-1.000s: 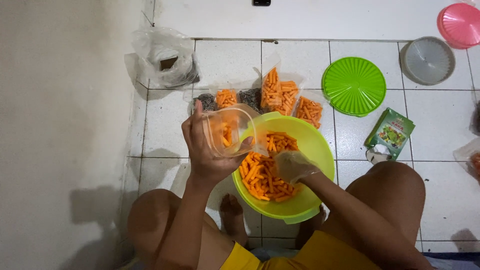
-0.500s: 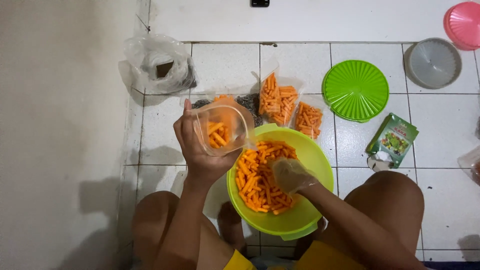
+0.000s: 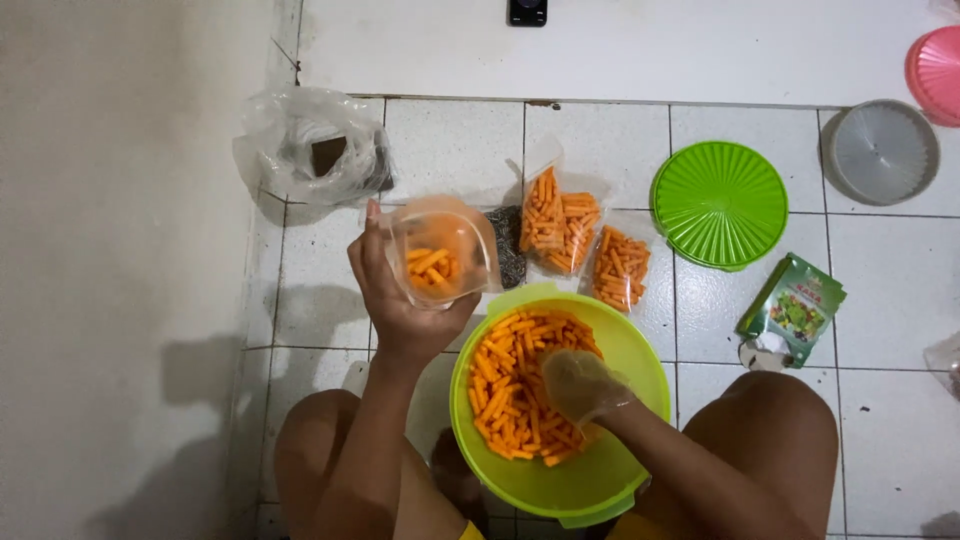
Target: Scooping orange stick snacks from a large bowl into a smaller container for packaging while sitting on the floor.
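Altogether, left hand (image 3: 400, 300) grips one pouch (image 3: 440, 255); gloved right hand (image 3: 583, 385) cups sticks (image 3: 505, 385); two filled bags (image 3: 585, 240).

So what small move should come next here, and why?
Probably lift the right hand, gloved in clear plastic, out of the green bowl with orange snack sticks to the bag that the left hand holds open; it looks only part filled.

The round green lid (image 3: 720, 203) lies flat on the white tiled floor (image 3: 450, 150). Just left of the green lid sit two filled clear packets of orange sticks (image 3: 585, 240). Right of it rests a grey round lid (image 3: 884, 152), with a pink lid (image 3: 936, 72) beyond that at the frame's edge. Below the green lid, to its right, lies a small green sachet (image 3: 793, 311). Far to its left sits a crumpled clear plastic bag (image 3: 312, 148).
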